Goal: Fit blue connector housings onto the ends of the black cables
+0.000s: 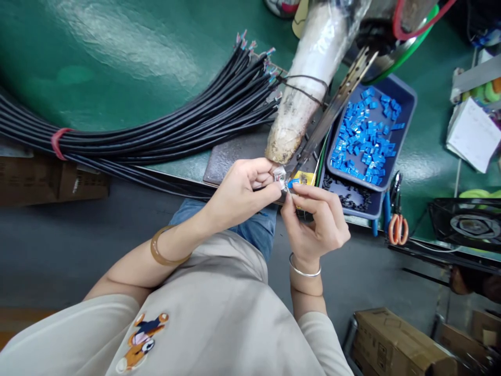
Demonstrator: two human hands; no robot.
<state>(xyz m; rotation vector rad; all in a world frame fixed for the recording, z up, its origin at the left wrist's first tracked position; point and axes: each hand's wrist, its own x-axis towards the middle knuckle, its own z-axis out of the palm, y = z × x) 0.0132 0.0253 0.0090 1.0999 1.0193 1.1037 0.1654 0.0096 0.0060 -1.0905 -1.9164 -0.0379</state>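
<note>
My left hand is closed, its thumb and fingers pinching a small whitish bit with thin wires. Facing it, my right hand pinches at a small blue part, which shows at the tip of its forefinger. The fingertips of both hands nearly meet, and they hide much of the small pieces. Just above them ends a metal arm with holes. Beside it, a white pipe wrapped in plastic comes down close over my left fingers. Behind the right fingers lies a yellow piece.
A bundle of black cables with bared coloured ends lies across the green table. To the right, a bin of blue parts overlaps another bin with small black parts. Orange-handled scissors and a fan sit by the edge.
</note>
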